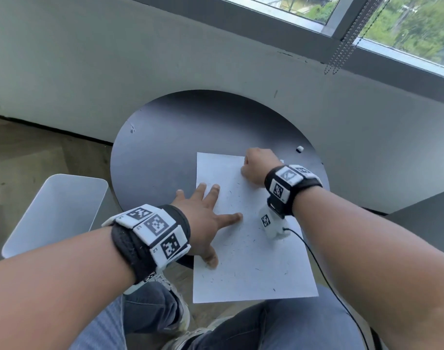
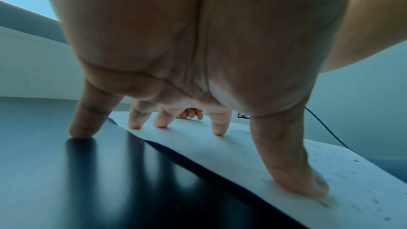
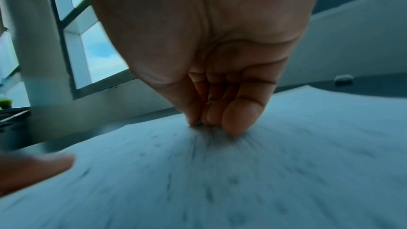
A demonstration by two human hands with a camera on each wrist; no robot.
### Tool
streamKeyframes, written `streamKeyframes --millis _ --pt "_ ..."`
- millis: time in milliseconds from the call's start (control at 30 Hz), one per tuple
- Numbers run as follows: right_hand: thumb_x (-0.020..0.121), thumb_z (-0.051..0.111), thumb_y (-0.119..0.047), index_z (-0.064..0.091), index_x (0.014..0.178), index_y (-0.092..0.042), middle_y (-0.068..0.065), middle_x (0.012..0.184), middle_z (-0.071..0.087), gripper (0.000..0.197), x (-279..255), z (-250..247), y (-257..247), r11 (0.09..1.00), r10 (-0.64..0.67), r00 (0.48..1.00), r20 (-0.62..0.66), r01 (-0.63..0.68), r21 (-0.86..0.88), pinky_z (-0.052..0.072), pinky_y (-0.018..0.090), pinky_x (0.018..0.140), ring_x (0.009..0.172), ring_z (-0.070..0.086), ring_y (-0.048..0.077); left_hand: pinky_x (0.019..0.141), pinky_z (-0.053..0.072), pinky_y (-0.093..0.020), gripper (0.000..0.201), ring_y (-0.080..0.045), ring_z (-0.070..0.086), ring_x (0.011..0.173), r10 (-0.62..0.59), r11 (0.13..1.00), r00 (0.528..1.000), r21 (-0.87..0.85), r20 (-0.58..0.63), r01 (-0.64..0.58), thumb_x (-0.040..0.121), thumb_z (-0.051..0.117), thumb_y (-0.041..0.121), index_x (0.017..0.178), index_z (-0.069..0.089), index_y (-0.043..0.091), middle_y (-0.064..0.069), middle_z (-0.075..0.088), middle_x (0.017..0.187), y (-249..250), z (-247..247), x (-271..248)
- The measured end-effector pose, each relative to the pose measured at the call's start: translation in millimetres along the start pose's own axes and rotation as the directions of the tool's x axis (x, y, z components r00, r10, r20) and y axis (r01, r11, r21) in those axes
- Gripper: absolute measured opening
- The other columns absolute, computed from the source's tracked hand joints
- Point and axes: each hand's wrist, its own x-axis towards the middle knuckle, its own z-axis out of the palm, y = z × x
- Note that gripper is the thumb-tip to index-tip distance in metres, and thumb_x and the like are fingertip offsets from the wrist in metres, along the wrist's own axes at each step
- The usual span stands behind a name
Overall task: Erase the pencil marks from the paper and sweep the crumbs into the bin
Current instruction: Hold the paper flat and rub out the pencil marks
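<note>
A white sheet of paper (image 1: 253, 261) lies on the round black table (image 1: 178, 137), with its near end overhanging the edge. Dark eraser crumbs (image 1: 234, 274) and faint pencil marks are scattered over it. My left hand (image 1: 203, 213) lies spread on the sheet's left edge and presses it down; its little finger (image 2: 81, 128) touches the table. My right hand (image 1: 256, 165) is curled at the sheet's far right corner. Its fingertips (image 3: 233, 121) pinch a small eraser (image 3: 199, 124) against the paper; the eraser is almost hidden. The right wrist view is blurred by motion.
A white bin (image 1: 54, 213) stands on the wooden floor, left of the table and below its edge. A small white object (image 1: 300, 148) lies on the table beyond my right hand. A black cable (image 1: 317, 261) trails from my right wrist. The grey wall and window are close behind.
</note>
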Motion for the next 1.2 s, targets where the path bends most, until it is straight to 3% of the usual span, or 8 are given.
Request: streamKeyframes --millis 167,367,500,733,833,933,1000,1200 --pt "0.086 0.046 -0.013 0.046 0.073 -0.015 0.011 0.090 0.060 0.013 -6.9 -4.6 0.9 1.000 -0.001 1.000 0.021 0.001 -0.010 0.034 0.026 0.050 0.073 0.056 0.030 0.120 0.010 -0.070 0.112 -0.038 -0.021 0.154 0.006 1.000 1.000 -0.031 0.006 -0.005 0.075 0.074 0.071 0.153 -0.006 0.062 -0.010 -0.029 0.167 -5.4 -1.2 -4.8" --pt "0.091 0.043 -0.024 0.048 0.092 -0.015 0.006 0.091 0.058 0.010 -104.4 23.8 14.5 0.993 -0.097 0.991 0.095 0.090 0.080 0.048 0.037 0.065 0.082 0.057 0.029 0.117 0.008 -0.073 0.109 -0.034 -0.025 0.154 0.018 0.999 1.000 -0.033 0.026 -0.017 0.076 0.075 0.066 0.152 -0.004 0.065 0.006 -0.034 0.165 -19.4 6.7 -18.5" --pt "0.093 0.043 -0.025 0.046 0.088 -0.018 0.004 0.087 0.057 0.009 -115.2 27.1 12.9 0.985 -0.149 0.984 0.102 0.138 0.105 0.048 0.037 0.064 0.081 0.055 0.027 0.114 0.003 -0.077 0.097 -0.036 -0.026 0.152 0.043 0.997 0.998 -0.062 -0.041 -0.045 0.078 0.061 0.076 0.153 0.002 0.060 0.014 -0.026 0.167 -16.6 16.4 -18.1" --pt "0.091 0.042 -0.013 0.055 0.097 -0.013 0.006 0.096 0.060 0.014 -20.0 -1.1 -6.6 0.995 -0.096 0.995 0.000 0.096 -0.021 0.036 0.029 0.054 0.081 0.058 0.028 0.114 0.002 -0.078 0.094 -0.039 -0.025 0.152 0.061 0.998 0.997 -0.017 -0.054 -0.062 0.081 0.057 0.079 0.152 -0.001 0.060 0.014 -0.028 0.166 -22.6 21.9 -14.4" --pt "0.090 0.041 -0.010 0.054 0.098 -0.012 0.009 0.098 0.060 0.015 -7.2 -8.2 -7.5 0.994 -0.092 0.996 0.001 0.092 -0.056 0.035 0.028 0.052 0.077 0.056 0.028 0.117 0.000 -0.074 0.093 -0.038 -0.022 0.153 0.053 0.998 0.996 -0.029 -0.076 -0.056 0.078 0.053 0.085 0.153 0.007 0.056 0.012 -0.021 0.168 -24.9 20.2 -14.8" --pt "0.092 0.042 -0.014 0.053 0.097 -0.012 0.008 0.095 0.059 0.012 -23.9 -5.7 -1.9 0.992 -0.114 0.993 0.025 0.115 -0.056 0.039 0.029 0.055 0.077 0.057 0.027 0.122 0.003 -0.063 0.085 -0.038 -0.014 0.155 0.041 0.997 0.987 -0.052 -0.157 -0.049 0.079 0.044 0.090 0.149 0.024 0.047 0.006 -0.007 0.171 -24.1 19.2 -13.7" --pt "0.093 0.043 -0.018 0.052 0.094 -0.013 0.008 0.092 0.059 0.011 -45.8 0.5 4.8 0.987 -0.153 0.987 0.044 0.155 -0.047 0.042 0.032 0.059 0.081 0.058 0.029 0.124 0.008 -0.057 0.086 -0.040 -0.008 0.155 0.026 0.997 0.981 -0.072 -0.191 -0.040 0.079 0.043 0.090 0.148 0.026 0.041 0.002 -0.001 0.170 -21.2 20.2 -11.8" --pt "0.096 0.042 -0.026 0.045 0.089 -0.019 0.004 0.087 0.057 0.010 -112.5 25.5 17.0 0.957 -0.285 0.948 0.145 0.290 -0.015 0.041 0.036 0.062 0.081 0.054 0.027 0.124 0.013 -0.056 0.111 -0.047 -0.008 0.152 -0.002 0.998 0.979 -0.060 -0.205 -0.010 0.072 0.054 0.090 0.159 0.003 0.044 -0.005 -0.005 0.168 -12.7 26.0 -1.9"
